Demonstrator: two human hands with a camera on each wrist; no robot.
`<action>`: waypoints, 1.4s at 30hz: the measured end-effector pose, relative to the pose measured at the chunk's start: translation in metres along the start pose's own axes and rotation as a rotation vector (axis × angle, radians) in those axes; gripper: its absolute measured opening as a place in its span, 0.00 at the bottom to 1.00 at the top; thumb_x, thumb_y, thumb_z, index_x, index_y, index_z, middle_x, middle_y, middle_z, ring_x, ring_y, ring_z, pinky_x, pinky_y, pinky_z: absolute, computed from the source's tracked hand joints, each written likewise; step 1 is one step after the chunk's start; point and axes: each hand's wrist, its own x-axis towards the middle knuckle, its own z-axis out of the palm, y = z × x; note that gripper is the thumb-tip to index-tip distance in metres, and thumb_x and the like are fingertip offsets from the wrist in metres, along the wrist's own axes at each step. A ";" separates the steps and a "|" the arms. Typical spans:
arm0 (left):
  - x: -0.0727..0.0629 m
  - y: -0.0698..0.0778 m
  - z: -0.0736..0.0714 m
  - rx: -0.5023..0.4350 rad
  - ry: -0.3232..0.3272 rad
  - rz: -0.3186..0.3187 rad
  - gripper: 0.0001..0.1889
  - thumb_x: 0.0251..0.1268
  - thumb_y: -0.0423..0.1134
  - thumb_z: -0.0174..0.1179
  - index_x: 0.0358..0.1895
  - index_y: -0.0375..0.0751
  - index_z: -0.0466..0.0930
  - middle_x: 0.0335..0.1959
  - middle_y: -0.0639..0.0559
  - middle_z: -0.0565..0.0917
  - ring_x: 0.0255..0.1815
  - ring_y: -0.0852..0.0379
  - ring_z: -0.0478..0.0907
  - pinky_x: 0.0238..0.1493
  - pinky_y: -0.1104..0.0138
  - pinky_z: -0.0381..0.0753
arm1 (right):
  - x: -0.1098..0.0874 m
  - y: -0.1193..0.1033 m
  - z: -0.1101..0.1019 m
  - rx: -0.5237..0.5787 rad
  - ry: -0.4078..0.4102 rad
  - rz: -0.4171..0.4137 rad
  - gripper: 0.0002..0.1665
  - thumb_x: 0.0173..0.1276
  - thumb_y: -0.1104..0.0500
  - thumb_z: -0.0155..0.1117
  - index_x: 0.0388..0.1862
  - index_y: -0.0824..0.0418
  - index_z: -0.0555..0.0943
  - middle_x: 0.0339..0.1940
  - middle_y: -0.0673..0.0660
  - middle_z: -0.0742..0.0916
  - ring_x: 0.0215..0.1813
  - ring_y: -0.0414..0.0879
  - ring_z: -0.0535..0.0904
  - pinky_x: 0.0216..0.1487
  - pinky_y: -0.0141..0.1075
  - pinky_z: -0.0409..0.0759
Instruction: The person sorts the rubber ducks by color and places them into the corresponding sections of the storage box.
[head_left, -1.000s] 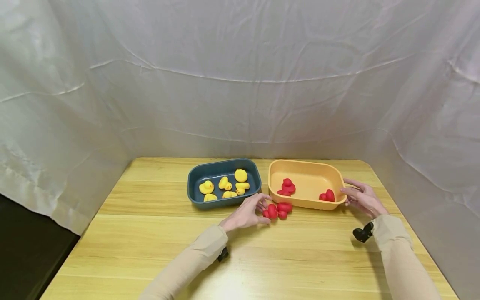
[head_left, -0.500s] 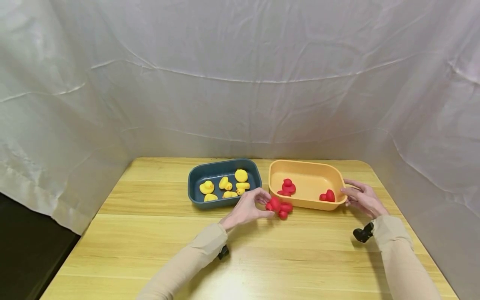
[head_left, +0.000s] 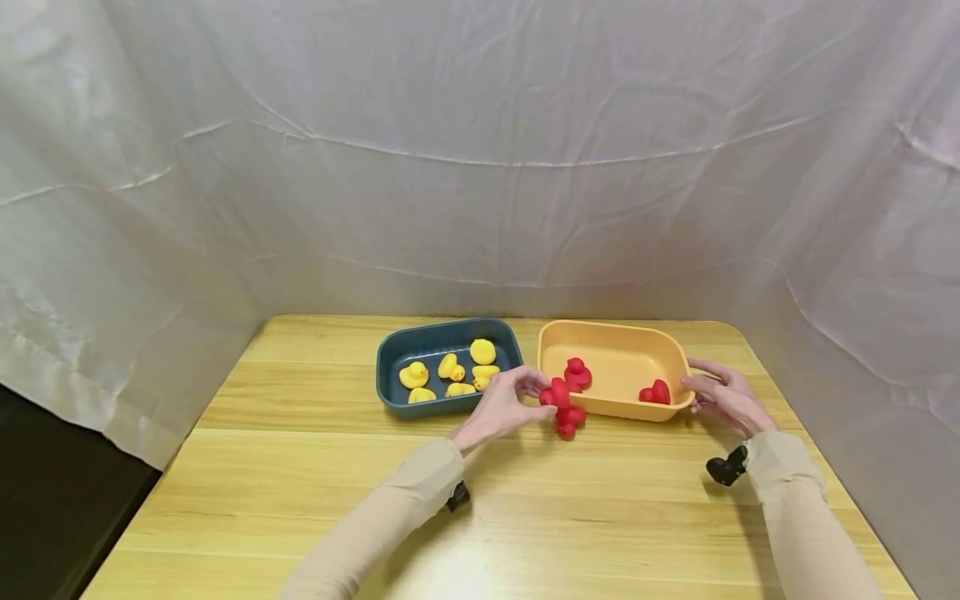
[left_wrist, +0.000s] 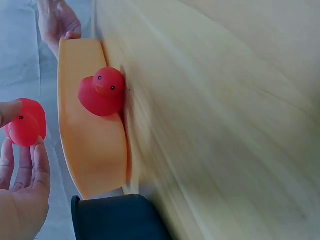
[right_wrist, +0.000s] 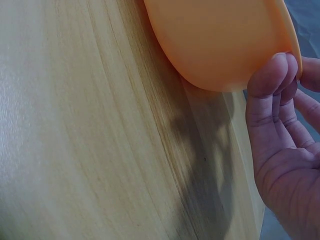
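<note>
My left hand pinches a red rubber duck between thumb and fingers, raised to the level of the orange bin's front rim. Below it, another red duck sits on the table against the outer front wall of the orange bin. Inside that bin lie a few red ducks, some at the left and some at the right; the held duck partly covers the left ones. At the bin's right end, my right hand grips the rim with thumb and fingers on either side of it.
A dark blue bin stands left of the orange one, with several yellow ducks in it. Both bins rest on a wooden table near its back edge. Pale sheeting hangs behind and at the sides.
My left hand has closed on a red duck from the table and lifted it up and slightly right, towards the orange bin's rim. My right hand has stayed at the bin.
</note>
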 end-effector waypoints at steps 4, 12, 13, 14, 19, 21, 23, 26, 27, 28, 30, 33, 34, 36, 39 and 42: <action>0.004 0.003 0.003 -0.032 0.011 0.003 0.16 0.57 0.35 0.74 0.48 0.38 0.83 0.45 0.44 0.87 0.45 0.49 0.84 0.59 0.48 0.84 | 0.000 0.000 0.000 0.000 0.000 0.004 0.44 0.75 0.61 0.61 0.79 0.71 0.49 0.34 0.45 0.89 0.27 0.37 0.80 0.30 0.29 0.85; 0.013 0.007 0.008 -0.119 0.011 0.014 0.14 0.57 0.31 0.73 0.47 0.34 0.83 0.46 0.39 0.86 0.47 0.42 0.84 0.58 0.51 0.85 | 0.000 -0.001 0.000 -0.011 0.001 0.006 0.46 0.75 0.61 0.62 0.80 0.72 0.47 0.34 0.45 0.89 0.27 0.37 0.80 0.31 0.29 0.85; 0.014 0.008 0.009 -0.126 0.012 0.012 0.14 0.57 0.31 0.73 0.47 0.34 0.84 0.46 0.39 0.86 0.47 0.43 0.84 0.58 0.50 0.85 | 0.000 -0.001 0.000 -0.013 0.001 0.006 0.46 0.75 0.60 0.62 0.80 0.72 0.47 0.34 0.45 0.89 0.27 0.37 0.80 0.31 0.29 0.85; 0.016 0.007 0.010 -0.132 0.012 0.010 0.14 0.57 0.31 0.73 0.47 0.34 0.83 0.46 0.39 0.86 0.47 0.45 0.84 0.58 0.51 0.85 | 0.000 -0.001 0.000 -0.015 0.001 0.006 0.46 0.75 0.60 0.62 0.80 0.72 0.47 0.34 0.45 0.88 0.27 0.37 0.80 0.31 0.29 0.85; 0.022 0.008 0.015 -0.136 0.020 0.014 0.15 0.58 0.32 0.73 0.48 0.34 0.83 0.47 0.40 0.86 0.47 0.51 0.84 0.58 0.52 0.86 | 0.000 -0.001 0.000 -0.014 0.001 0.009 0.46 0.75 0.61 0.61 0.80 0.72 0.47 0.34 0.45 0.88 0.27 0.37 0.80 0.31 0.29 0.85; 0.025 0.009 0.018 -0.137 0.020 0.021 0.16 0.58 0.31 0.72 0.49 0.33 0.83 0.48 0.39 0.86 0.48 0.51 0.84 0.57 0.53 0.86 | 0.001 -0.001 0.000 -0.013 0.001 0.009 0.46 0.75 0.61 0.61 0.80 0.72 0.47 0.35 0.45 0.88 0.27 0.37 0.80 0.31 0.29 0.85; 0.027 0.009 0.021 -0.129 0.023 0.031 0.15 0.59 0.31 0.72 0.49 0.32 0.83 0.48 0.38 0.86 0.48 0.50 0.85 0.57 0.54 0.87 | 0.001 0.000 0.000 -0.012 0.000 0.008 0.45 0.75 0.61 0.62 0.80 0.71 0.48 0.35 0.45 0.89 0.27 0.37 0.80 0.31 0.29 0.85; 0.032 0.008 0.025 -0.109 0.024 0.037 0.15 0.59 0.31 0.72 0.49 0.32 0.83 0.48 0.39 0.86 0.49 0.49 0.85 0.55 0.60 0.87 | 0.001 0.000 -0.001 -0.004 0.000 0.007 0.44 0.75 0.61 0.62 0.79 0.70 0.50 0.35 0.45 0.89 0.27 0.37 0.80 0.31 0.29 0.85; 0.033 0.007 0.027 -0.099 0.025 0.039 0.15 0.59 0.31 0.72 0.49 0.33 0.83 0.48 0.39 0.86 0.48 0.49 0.86 0.54 0.62 0.88 | 0.001 0.000 -0.001 -0.002 -0.001 0.006 0.43 0.75 0.61 0.62 0.79 0.70 0.50 0.35 0.45 0.89 0.27 0.37 0.80 0.31 0.29 0.85; 0.035 0.007 0.028 -0.092 0.025 0.038 0.15 0.59 0.31 0.72 0.49 0.33 0.83 0.48 0.39 0.86 0.48 0.49 0.86 0.53 0.63 0.88 | 0.001 0.000 -0.001 0.000 -0.002 0.006 0.43 0.75 0.61 0.62 0.79 0.70 0.51 0.35 0.45 0.89 0.27 0.37 0.80 0.31 0.29 0.85; 0.038 0.006 0.031 -0.079 0.023 0.033 0.15 0.59 0.32 0.72 0.49 0.34 0.83 0.48 0.40 0.86 0.48 0.50 0.86 0.52 0.66 0.88 | 0.001 -0.001 0.000 0.000 -0.001 0.007 0.43 0.75 0.61 0.62 0.78 0.70 0.51 0.35 0.45 0.89 0.27 0.37 0.80 0.31 0.29 0.85; 0.043 0.006 0.035 -0.066 0.023 0.022 0.16 0.59 0.33 0.72 0.50 0.34 0.83 0.49 0.41 0.86 0.47 0.50 0.85 0.52 0.66 0.88 | 0.000 -0.001 0.000 -0.003 0.000 0.009 0.42 0.74 0.61 0.62 0.78 0.70 0.52 0.35 0.45 0.89 0.27 0.37 0.80 0.31 0.29 0.85; 0.044 0.006 0.036 -0.065 0.022 0.015 0.16 0.59 0.33 0.72 0.50 0.35 0.83 0.49 0.41 0.86 0.47 0.50 0.85 0.53 0.66 0.88 | 0.000 -0.001 0.000 -0.005 0.001 0.009 0.42 0.74 0.61 0.62 0.78 0.70 0.52 0.35 0.45 0.89 0.27 0.37 0.80 0.31 0.29 0.85; 0.047 0.007 0.038 -0.054 0.021 0.002 0.16 0.59 0.33 0.72 0.50 0.35 0.84 0.50 0.42 0.86 0.46 0.50 0.85 0.52 0.67 0.88 | 0.000 -0.001 0.000 -0.009 0.002 0.011 0.43 0.75 0.61 0.62 0.78 0.70 0.51 0.35 0.45 0.88 0.27 0.37 0.80 0.31 0.29 0.85; 0.050 0.008 0.042 -0.045 0.018 -0.013 0.16 0.60 0.34 0.72 0.50 0.36 0.84 0.50 0.43 0.86 0.46 0.51 0.86 0.50 0.71 0.87 | -0.001 -0.001 0.000 -0.014 0.001 0.012 0.44 0.75 0.61 0.61 0.79 0.71 0.50 0.34 0.45 0.88 0.27 0.37 0.80 0.31 0.29 0.85; 0.053 0.009 0.045 -0.033 0.018 -0.017 0.16 0.60 0.34 0.72 0.51 0.35 0.84 0.49 0.43 0.86 0.45 0.52 0.86 0.48 0.74 0.86 | -0.001 -0.001 0.000 -0.011 0.000 0.013 0.44 0.75 0.61 0.61 0.79 0.71 0.49 0.34 0.45 0.88 0.27 0.37 0.80 0.31 0.29 0.85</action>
